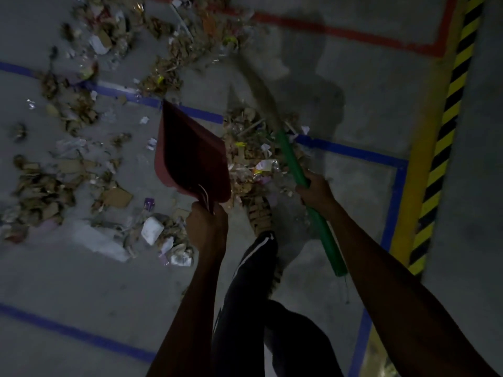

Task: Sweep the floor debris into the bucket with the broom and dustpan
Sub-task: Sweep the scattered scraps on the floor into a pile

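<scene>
Debris is lying piled on the floor between the red dustpan and the broom. Both hands are gripping: left hand wrapping the dustpan handle, right hand the green shaft. Lowering the pan's lip flat and drawing the blurred bristles toward it would probably be working best; no bucket is showing.

dustpan looks dark red to me | broom handle green | floor grey, blue and red tape lines | hazard strip yellow-black diagonal stripes | trousers black, white stripe
</scene>
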Motion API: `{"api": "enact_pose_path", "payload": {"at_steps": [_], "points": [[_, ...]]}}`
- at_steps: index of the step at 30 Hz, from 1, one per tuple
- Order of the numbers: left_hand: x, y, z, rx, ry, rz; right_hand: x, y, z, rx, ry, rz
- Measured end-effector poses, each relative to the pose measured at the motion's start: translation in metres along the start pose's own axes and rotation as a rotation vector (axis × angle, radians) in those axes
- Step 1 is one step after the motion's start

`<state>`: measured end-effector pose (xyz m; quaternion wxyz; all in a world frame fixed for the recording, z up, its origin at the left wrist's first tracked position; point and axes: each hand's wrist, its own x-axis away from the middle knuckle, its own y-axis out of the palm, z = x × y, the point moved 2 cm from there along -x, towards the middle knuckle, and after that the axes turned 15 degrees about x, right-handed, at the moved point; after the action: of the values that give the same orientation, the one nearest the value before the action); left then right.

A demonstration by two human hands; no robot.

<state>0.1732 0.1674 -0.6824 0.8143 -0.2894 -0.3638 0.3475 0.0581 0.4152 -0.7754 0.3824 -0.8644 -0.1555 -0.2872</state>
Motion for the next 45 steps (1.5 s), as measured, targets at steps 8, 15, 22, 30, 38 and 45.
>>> {"api": "enact_pose_path", "payload": {"at_steps": [8,15,22,30,38,45], "points": [[0.007,-0.007,-0.104,0.135,0.051,-0.155,0.051,0.02,0.077,-0.025,0.27,0.134],[0.006,-0.027,-0.117,0.131,0.286,-0.353,0.079,0.112,0.061,-0.029,0.307,-0.12],[-0.02,-0.045,-0.13,0.161,0.383,-0.384,0.112,0.156,0.023,-0.156,0.099,-0.035],[-0.028,-0.067,-0.133,0.144,0.543,-0.435,0.136,0.141,0.062,-0.224,0.223,0.193],[-0.023,-0.075,-0.17,0.115,0.524,-0.385,0.159,0.201,0.087,-0.157,0.408,-0.051],[0.0,-0.091,-0.191,0.093,0.462,-0.295,0.215,0.233,0.037,-0.259,0.255,-0.145]]}}
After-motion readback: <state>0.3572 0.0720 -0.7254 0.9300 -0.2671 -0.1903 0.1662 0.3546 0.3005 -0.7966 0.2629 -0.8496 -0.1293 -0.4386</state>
